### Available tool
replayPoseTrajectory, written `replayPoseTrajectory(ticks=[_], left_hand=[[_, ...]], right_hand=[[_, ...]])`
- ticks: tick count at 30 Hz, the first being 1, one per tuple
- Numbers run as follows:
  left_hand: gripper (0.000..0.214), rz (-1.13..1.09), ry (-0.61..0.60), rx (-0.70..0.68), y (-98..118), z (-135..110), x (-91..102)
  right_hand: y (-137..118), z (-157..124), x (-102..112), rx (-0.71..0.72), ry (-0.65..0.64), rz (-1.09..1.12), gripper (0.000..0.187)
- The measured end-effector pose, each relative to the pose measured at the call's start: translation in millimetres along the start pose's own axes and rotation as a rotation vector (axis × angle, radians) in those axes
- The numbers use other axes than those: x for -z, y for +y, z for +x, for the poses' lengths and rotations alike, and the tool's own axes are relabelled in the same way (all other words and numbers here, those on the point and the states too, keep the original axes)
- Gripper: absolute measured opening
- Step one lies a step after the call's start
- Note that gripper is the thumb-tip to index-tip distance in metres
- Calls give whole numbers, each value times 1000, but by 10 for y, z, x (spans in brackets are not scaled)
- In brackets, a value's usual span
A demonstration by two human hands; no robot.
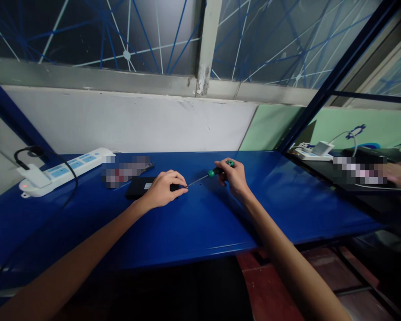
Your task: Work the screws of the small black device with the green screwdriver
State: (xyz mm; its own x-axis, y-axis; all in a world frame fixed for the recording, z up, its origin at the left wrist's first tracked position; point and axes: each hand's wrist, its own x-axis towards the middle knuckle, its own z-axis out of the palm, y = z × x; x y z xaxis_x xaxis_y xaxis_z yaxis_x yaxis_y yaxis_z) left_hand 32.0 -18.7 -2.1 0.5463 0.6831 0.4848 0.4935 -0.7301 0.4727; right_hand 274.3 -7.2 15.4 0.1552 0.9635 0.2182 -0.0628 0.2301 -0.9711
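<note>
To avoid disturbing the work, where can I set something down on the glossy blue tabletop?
The tabletop is bare right of the right hand, towards the black neighbouring surface, and in the middle, between the hands and its front edge. Crowded: back left, long white power strip, blurred item; at the left hand, flat black rectangular case; between hands, green-and-black screwdriver.

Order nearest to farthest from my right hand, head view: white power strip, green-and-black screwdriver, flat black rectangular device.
1. Screwdriver: in your right hand.
2. Black device: partly behind your left hand.
3. Power strip: far left.
</note>
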Motion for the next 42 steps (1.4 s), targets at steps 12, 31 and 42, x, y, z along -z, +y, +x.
replayPoseTrajectory(ticks=[12,31,42], left_hand=[[14,10,66,-21,17,-1,-15],[18,87,96,-50,12,-27,-39],[17,109,71,-14,-106,-42,-70]], right_hand=[[15,15,18,12,5,18,30],[-19,-17,-13,43,-10,-14,28],[-32,-49,-11,129,-97,-82,26]])
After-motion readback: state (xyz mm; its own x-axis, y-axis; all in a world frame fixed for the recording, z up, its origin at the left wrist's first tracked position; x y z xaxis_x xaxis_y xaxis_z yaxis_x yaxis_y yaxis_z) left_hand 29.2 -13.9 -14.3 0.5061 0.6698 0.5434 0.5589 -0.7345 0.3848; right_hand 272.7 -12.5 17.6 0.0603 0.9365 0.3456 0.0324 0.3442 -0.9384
